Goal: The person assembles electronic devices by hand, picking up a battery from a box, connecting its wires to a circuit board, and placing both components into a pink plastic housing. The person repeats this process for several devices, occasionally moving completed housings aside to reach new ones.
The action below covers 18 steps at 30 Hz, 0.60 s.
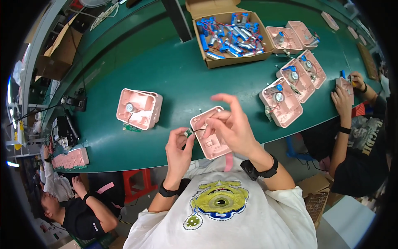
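My left hand [179, 151] pinches a small green circuit board [189, 132] at the left rim of a pink plastic housing [213, 151]. From the board a dark wire [200, 130] runs over the rim toward my right fingertips. Over the housing, my right hand [236, 130] has its thumb and some fingers drawn together and its index finger raised. Whatever lies between those fingertips is hidden, as is part of the housing's inside. To the left stands another pink housing [155, 114] with a round speaker [130, 107] inside and a green board [132, 128] outside its near edge.
A cardboard box [232, 61] of blue and silver batteries with red wires stands at the back. Several pink housings with speakers and batteries, including one housing [290, 114], sit to the right. Co-workers sit at both sides; one person's hand [342, 99] holds a pink housing.
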Tool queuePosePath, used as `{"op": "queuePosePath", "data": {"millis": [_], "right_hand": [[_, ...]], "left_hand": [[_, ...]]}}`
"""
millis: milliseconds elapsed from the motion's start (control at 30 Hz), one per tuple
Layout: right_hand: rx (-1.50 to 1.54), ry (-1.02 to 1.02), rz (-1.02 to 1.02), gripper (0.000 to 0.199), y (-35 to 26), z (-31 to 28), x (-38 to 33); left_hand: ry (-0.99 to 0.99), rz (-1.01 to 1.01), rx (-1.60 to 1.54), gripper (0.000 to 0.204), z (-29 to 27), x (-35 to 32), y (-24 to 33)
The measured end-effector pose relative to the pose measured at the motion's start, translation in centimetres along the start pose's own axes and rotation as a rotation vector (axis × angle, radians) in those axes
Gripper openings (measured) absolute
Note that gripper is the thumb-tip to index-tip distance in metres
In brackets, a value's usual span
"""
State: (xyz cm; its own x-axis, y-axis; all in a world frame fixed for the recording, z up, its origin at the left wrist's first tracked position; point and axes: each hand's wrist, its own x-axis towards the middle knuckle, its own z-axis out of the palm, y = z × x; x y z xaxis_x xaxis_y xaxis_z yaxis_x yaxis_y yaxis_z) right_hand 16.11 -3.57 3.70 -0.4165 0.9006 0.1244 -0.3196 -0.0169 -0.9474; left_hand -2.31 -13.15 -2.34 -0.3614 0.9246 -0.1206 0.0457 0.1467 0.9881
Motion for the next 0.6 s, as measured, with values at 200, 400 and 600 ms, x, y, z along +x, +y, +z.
{"op": "queuePosePath", "data": {"millis": [200,400,600], "right_hand": [[0.206,0.114,0.099,0.011,-0.6,-3.4,-0.3],[0.084,0.180,0.103,0.012,-1.9,-4.6,-1.0],[0.062,0.186,0.099,0.013,-2.9,-4.3,-1.6]], "left_hand": [[-0.228,-0.035,0.009,0.026,2.1,3.5,2.1],[-0.365,-0.065,0.081,0.024,3.1,6.1,4.5],[-0.410,-0.028,0.141,0.021,3.3,6.9,4.5]]}}
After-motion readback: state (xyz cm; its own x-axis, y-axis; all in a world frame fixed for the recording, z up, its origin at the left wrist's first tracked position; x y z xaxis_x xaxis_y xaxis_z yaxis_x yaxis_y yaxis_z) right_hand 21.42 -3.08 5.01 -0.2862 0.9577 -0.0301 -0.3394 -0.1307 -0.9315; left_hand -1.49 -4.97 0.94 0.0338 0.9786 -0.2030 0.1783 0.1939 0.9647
